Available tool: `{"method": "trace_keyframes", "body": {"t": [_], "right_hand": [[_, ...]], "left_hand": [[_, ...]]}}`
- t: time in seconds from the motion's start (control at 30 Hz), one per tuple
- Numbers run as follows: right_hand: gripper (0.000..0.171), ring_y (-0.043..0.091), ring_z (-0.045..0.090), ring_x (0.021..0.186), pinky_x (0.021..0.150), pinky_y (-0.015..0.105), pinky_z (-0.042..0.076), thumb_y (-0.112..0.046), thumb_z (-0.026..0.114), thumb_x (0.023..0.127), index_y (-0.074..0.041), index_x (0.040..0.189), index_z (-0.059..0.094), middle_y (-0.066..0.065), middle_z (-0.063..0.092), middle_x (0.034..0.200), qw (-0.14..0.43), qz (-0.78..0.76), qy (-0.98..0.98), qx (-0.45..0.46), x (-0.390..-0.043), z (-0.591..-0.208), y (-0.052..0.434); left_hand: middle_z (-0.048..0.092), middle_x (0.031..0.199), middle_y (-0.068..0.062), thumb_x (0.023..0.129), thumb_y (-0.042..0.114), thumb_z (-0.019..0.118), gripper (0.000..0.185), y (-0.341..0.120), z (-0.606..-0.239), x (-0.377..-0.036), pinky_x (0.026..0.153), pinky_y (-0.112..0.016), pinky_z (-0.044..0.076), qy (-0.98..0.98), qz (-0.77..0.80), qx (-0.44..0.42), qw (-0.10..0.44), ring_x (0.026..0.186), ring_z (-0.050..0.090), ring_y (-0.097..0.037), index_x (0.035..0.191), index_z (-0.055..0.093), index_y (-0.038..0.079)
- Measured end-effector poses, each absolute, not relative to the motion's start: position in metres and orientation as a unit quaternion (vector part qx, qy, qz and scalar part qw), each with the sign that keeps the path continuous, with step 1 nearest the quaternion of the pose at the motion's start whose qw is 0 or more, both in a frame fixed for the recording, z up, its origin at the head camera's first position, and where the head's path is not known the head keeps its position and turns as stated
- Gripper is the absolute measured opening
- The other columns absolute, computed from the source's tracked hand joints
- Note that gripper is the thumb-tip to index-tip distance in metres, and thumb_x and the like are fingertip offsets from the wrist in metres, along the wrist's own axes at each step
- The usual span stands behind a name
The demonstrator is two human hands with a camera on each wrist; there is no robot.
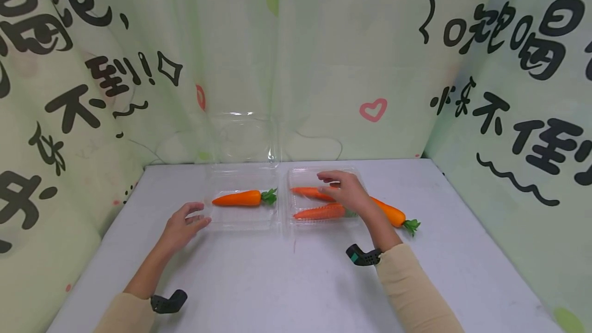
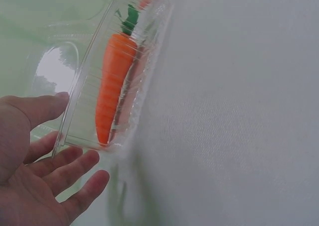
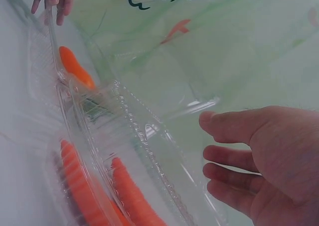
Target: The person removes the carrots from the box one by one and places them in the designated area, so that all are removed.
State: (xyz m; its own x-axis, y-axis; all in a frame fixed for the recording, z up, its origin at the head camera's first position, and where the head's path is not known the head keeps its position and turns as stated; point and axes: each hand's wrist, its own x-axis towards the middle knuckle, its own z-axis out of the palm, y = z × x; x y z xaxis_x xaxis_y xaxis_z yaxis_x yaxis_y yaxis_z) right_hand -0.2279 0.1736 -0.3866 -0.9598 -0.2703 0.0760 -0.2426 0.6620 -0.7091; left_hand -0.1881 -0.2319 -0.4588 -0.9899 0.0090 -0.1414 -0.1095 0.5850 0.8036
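Two clear plastic clamshell boxes stand side by side on the white table (image 1: 296, 281). The left box (image 1: 240, 220) has its lid (image 1: 242, 137) raised and holds one orange carrot (image 1: 245, 198) (image 2: 112, 86). My left hand (image 1: 191, 216) (image 2: 60, 161) is open by this box's left edge, fingers spread. The right box (image 1: 324, 220) holds two carrots (image 1: 319, 213) (image 3: 132, 196). Above its clear lid (image 3: 149, 136) my right hand (image 1: 335, 185) (image 3: 234, 156) is open, fingers relaxed; I cannot tell whether it touches. A further carrot (image 1: 393, 214) lies on the table behind my right wrist.
Printed cloth walls (image 1: 324, 55) close off the back and both sides of the table. Bare tabletop lies in front of the boxes and to the far right. A black wrist mount (image 1: 363, 256) sits on each forearm.
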Motion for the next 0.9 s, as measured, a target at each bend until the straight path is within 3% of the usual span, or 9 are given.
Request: {"method": "trace_keyframes", "body": {"t": [0.9], "right_hand": [[0.039,0.025,0.052,0.116,0.096,0.039,0.048,-0.026,0.062,0.087,-0.018,0.125,0.056,0.001,0.056,0.127,0.025,-0.393,0.909,-0.141,-0.2323,-0.3914,0.1717]], "left_hand": [[0.035,0.142,-0.018,0.088,0.037,0.058,0.059,-0.2326,-0.4617,-0.1885,0.095,-0.047,0.046,0.889,0.453,-0.028,0.061,0.126,0.042,-0.037,0.135,0.035,0.009]]}}
